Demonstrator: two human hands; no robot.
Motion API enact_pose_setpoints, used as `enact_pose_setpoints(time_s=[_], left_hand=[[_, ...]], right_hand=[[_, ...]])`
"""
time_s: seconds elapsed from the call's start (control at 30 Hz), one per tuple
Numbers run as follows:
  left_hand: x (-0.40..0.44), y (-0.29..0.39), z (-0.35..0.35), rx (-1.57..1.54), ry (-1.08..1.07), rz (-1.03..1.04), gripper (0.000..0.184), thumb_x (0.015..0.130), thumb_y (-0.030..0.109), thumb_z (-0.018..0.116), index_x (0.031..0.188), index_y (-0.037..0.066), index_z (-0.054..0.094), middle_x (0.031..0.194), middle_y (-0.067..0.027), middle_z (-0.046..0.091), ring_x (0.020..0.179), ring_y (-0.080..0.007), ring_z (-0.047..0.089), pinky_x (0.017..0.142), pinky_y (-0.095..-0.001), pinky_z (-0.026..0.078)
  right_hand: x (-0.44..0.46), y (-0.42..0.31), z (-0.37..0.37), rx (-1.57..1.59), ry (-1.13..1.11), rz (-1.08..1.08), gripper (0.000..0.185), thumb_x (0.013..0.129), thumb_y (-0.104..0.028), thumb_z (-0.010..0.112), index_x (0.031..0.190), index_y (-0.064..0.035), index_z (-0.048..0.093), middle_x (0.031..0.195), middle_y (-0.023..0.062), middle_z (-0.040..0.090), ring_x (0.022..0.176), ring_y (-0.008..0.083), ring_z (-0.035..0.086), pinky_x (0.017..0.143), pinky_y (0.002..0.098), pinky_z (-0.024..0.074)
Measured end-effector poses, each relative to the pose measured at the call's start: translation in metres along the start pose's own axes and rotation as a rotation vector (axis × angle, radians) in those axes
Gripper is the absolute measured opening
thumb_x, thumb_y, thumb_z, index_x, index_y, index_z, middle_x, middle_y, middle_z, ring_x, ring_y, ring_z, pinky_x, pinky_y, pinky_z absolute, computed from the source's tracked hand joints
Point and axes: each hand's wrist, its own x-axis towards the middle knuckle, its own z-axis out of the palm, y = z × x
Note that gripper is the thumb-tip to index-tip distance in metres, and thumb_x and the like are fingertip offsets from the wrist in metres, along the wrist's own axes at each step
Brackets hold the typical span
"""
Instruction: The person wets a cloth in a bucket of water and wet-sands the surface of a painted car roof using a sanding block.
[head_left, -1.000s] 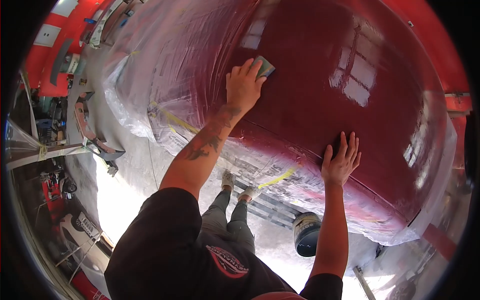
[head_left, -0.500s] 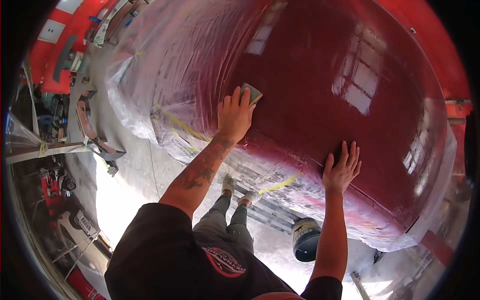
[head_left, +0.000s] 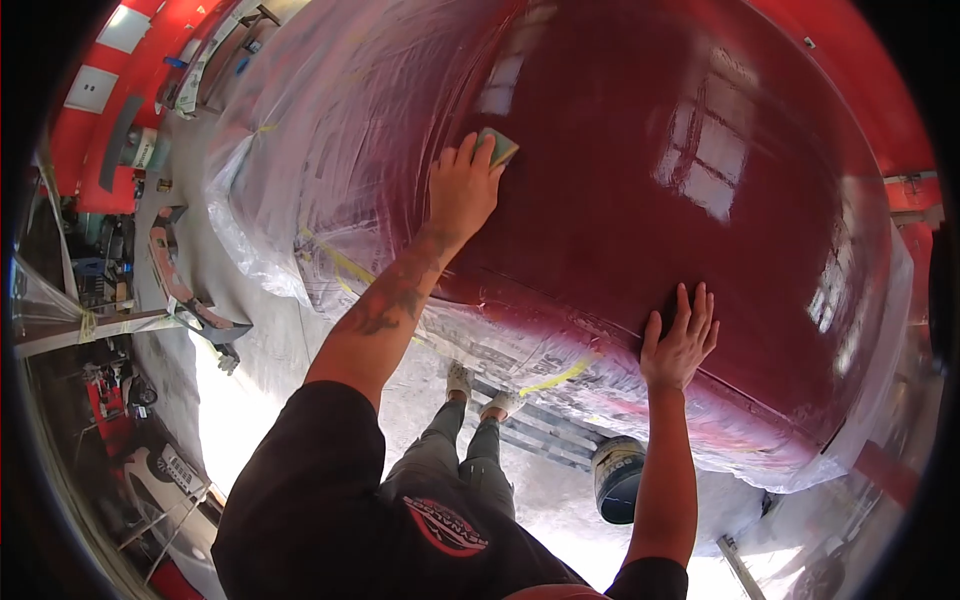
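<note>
My left hand (head_left: 463, 192) is closed around a small sanding block (head_left: 503, 148) with a grey-green face and a yellowish edge. The block rests on a glossy dark-red car panel (head_left: 600, 190), near its left border; its underside is hidden. Tattoos mark my left forearm. Closer to the panel's near edge, my right hand (head_left: 680, 338) lies on the red surface with fingers stretched out and nothing in them. Wrinkled clear plastic sheeting (head_left: 330, 130) covers the body left of the panel, held in places with yellow tape (head_left: 345, 262).
By my feet stands a dark bucket (head_left: 617, 480) beside a slatted pallet (head_left: 545, 438). Plastic and printed paper masking (head_left: 480, 345) hang along the panel's near edge. A detached bumper (head_left: 185, 280) lies on the floor at left. A white vehicle (head_left: 165, 490) shows at lower left.
My left hand has slid the sanding block forward, away from me, along the panel's left side. My right hand stays on nearly the same spot. The view has shifted slightly.
</note>
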Motion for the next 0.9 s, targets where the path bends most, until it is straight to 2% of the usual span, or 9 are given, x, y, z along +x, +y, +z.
enact_pose_setpoints(time_s=[0.13, 0.27, 0.37, 0.47, 0.53, 0.6, 0.67, 0.77, 0.9], left_hand=[[0.078, -0.001, 0.023, -0.046, -0.026, -0.043, 0.044, 0.090, 0.025, 0.069, 0.129, 0.009, 0.058, 0.134, -0.0099, 0.058, 0.105, -0.0306, 0.057, 0.087, -0.0464, 0.047], [-0.006, 0.028, -0.003, -0.217, -0.008, 0.044, 0.051, 0.090, 0.020, 0.068, 0.137, 0.011, 0.053, 0.139, -0.0105, 0.053, 0.112, -0.0319, 0.053, 0.095, -0.0464, 0.041], [-0.076, 0.044, -0.028, -0.291, -0.123, 0.330, 0.058, 0.085, 0.019, 0.072, 0.140, 0.015, 0.052, 0.145, -0.0088, 0.050, 0.114, -0.0288, 0.053, 0.096, -0.0437, 0.040], [-0.022, 0.032, -0.015, -0.286, -0.131, 0.298, 0.054, 0.085, 0.023, 0.074, 0.135, 0.014, 0.056, 0.141, -0.0077, 0.053, 0.113, -0.0272, 0.054, 0.096, -0.0433, 0.041], [0.061, 0.018, 0.012, -0.267, -0.045, 0.158, 0.048, 0.087, 0.025, 0.072, 0.132, 0.012, 0.059, 0.135, -0.0076, 0.058, 0.109, -0.0286, 0.056, 0.094, -0.0421, 0.044], [0.129, 0.007, 0.034, -0.236, -0.036, 0.100, 0.045, 0.090, 0.022, 0.070, 0.131, 0.008, 0.060, 0.133, -0.0127, 0.061, 0.105, -0.0336, 0.058, 0.094, -0.0425, 0.044], [0.145, 0.006, 0.050, -0.225, 0.011, 0.082, 0.044, 0.090, 0.022, 0.070, 0.131, 0.008, 0.060, 0.133, -0.0119, 0.061, 0.105, -0.0335, 0.057, 0.095, -0.0429, 0.044], [0.102, 0.020, 0.034, -0.226, 0.048, 0.060, 0.044, 0.090, 0.021, 0.069, 0.131, 0.008, 0.060, 0.134, -0.0105, 0.061, 0.105, -0.0333, 0.058, 0.094, -0.0438, 0.045], [-0.028, 0.036, -0.019, -0.300, -0.181, 0.271, 0.055, 0.086, 0.023, 0.073, 0.138, 0.017, 0.056, 0.147, -0.0060, 0.050, 0.120, -0.0265, 0.052, 0.102, -0.0435, 0.037]], right_hand=[[0.000, 0.000, -0.002, 0.025, -0.009, -0.002, 0.056, 0.094, -0.038, 0.055, 0.145, -0.0154, 0.048, 0.158, 0.0119, 0.035, 0.148, 0.0329, 0.030, 0.118, 0.0579, 0.0191], [0.000, 0.000, -0.003, 0.033, 0.000, 0.007, 0.056, 0.094, -0.038, 0.055, 0.145, -0.0154, 0.048, 0.158, 0.0120, 0.036, 0.147, 0.0332, 0.031, 0.118, 0.0578, 0.0187], [0.001, -0.001, -0.004, 0.036, -0.017, 0.016, 0.056, 0.094, -0.038, 0.055, 0.144, -0.0155, 0.049, 0.158, 0.0126, 0.036, 0.147, 0.0335, 0.031, 0.118, 0.0578, 0.0188], [0.001, -0.002, -0.004, 0.036, -0.033, 0.023, 0.056, 0.094, -0.039, 0.055, 0.144, -0.0155, 0.050, 0.157, 0.0134, 0.037, 0.147, 0.0341, 0.032, 0.117, 0.0580, 0.0188], [0.002, -0.001, -0.005, 0.050, -0.028, 0.013, 0.055, 0.094, -0.040, 0.054, 0.143, -0.0155, 0.050, 0.157, 0.0138, 0.037, 0.147, 0.0345, 0.032, 0.117, 0.0582, 0.0186], [0.004, 0.000, -0.004, 0.048, -0.024, 0.016, 0.055, 0.094, -0.040, 0.055, 0.143, -0.0154, 0.050, 0.157, 0.0136, 0.037, 0.147, 0.0345, 0.032, 0.117, 0.0582, 0.0186], [0.001, -0.001, -0.005, 0.053, -0.044, 0.022, 0.055, 0.094, -0.040, 0.055, 0.143, -0.0154, 0.050, 0.157, 0.0135, 0.037, 0.147, 0.0345, 0.032, 0.117, 0.0581, 0.0186], [0.006, 0.000, -0.005, 0.073, -0.031, 0.022, 0.056, 0.093, -0.039, 0.056, 0.143, -0.0158, 0.051, 0.157, 0.0132, 0.037, 0.147, 0.0343, 0.032, 0.117, 0.0578, 0.0182], [0.003, -0.001, -0.008, 0.056, -0.054, 0.014, 0.056, 0.094, -0.039, 0.054, 0.144, -0.0141, 0.049, 0.157, 0.0144, 0.038, 0.147, 0.0348, 0.032, 0.118, 0.0562, 0.0173]])
